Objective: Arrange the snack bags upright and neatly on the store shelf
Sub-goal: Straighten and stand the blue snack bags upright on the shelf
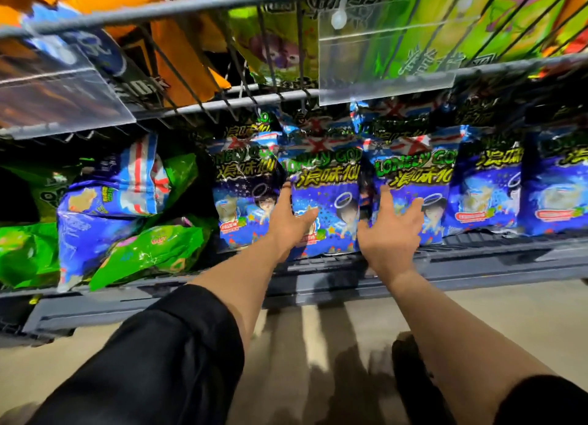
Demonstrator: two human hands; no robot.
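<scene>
— What are your hands doing?

— My left hand (291,222) grips the left edge of the middle blue bag (327,202), thumb on its front. My right hand (393,230) rests on the next blue bag (413,195), fingers spread.

— Where are the bags?

— They stand upright in a row on the gray shelf (477,259), middle and right of the frame.

— And farther left?

— A blue bag (95,221) and green bags (152,249) lie tipped in a heap. Up top, a wire rack (191,7) holds more bags.
</scene>
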